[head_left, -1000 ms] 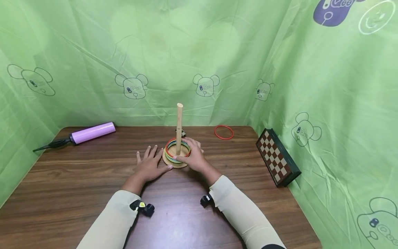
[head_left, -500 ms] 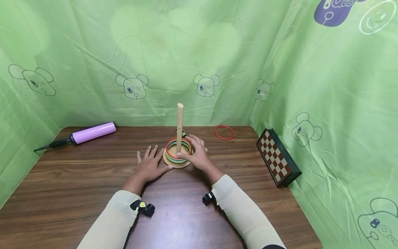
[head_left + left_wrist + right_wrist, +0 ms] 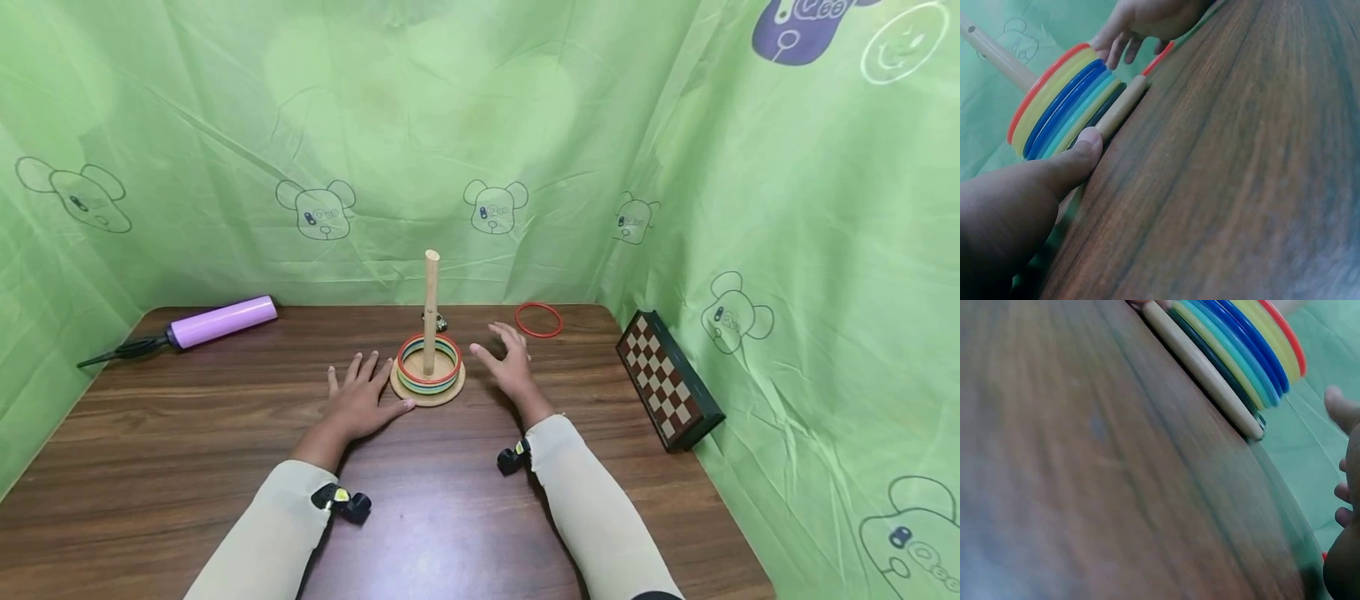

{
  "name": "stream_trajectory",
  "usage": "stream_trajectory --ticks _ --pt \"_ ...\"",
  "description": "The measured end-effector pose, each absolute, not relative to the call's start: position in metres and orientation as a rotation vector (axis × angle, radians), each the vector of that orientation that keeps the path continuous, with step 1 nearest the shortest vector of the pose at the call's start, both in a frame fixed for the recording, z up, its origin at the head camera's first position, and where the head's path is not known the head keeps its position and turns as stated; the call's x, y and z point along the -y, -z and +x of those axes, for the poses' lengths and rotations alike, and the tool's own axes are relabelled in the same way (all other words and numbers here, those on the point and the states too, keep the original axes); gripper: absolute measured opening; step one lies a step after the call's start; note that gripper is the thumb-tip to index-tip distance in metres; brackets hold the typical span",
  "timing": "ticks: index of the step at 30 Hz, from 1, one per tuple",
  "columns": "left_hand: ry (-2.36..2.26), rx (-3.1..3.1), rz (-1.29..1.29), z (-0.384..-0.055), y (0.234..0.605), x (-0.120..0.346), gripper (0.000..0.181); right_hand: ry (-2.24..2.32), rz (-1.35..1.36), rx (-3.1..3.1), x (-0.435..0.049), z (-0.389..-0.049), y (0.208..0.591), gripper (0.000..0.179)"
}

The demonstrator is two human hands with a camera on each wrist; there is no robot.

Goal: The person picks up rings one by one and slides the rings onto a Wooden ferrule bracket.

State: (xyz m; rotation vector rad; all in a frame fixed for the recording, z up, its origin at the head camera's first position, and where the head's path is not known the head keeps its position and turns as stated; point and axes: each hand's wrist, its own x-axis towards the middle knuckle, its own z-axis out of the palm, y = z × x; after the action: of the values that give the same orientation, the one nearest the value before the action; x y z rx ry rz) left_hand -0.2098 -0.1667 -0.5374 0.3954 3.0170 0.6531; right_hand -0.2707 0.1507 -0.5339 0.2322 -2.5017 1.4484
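A wooden peg (image 3: pixel 431 308) rises from a round wooden base (image 3: pixel 428 401) at the middle of the table. Several coloured rings (image 3: pixel 1063 103) are stacked around its foot, a red one (image 3: pixel 406 372) on top. My left hand (image 3: pixel 358 406) lies with fingers spread on the table at the base's left, its thumb at the base's rim in the left wrist view. To the right of the stack, my right hand (image 3: pixel 512 365) is held over the table, fingers relaxed and nothing in them. Beyond it lies a loose red ring (image 3: pixel 539 334) near the back edge.
A purple hand pump (image 3: pixel 225 322) with a black nozzle lies at the back left. On the right stands a chequered folding board (image 3: pixel 663 379) beside the green curtain. A small metallic object (image 3: pixel 441 322) sits behind the peg. Green curtain (image 3: pixel 390 150) encloses the table (image 3: pixel 427 517).
My right hand has let go of the ring stack and moved right, away from the peg. The left hand stays in place.
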Motion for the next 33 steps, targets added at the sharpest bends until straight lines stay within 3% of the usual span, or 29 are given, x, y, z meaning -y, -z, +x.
stream_trajectory --ticks 33 --pt "-0.652 -3.007 0.39 -0.212 0.541 0.168 0.107 -1.204 -0.24 2.623 -0.23 -0.297 0.539 0.076"
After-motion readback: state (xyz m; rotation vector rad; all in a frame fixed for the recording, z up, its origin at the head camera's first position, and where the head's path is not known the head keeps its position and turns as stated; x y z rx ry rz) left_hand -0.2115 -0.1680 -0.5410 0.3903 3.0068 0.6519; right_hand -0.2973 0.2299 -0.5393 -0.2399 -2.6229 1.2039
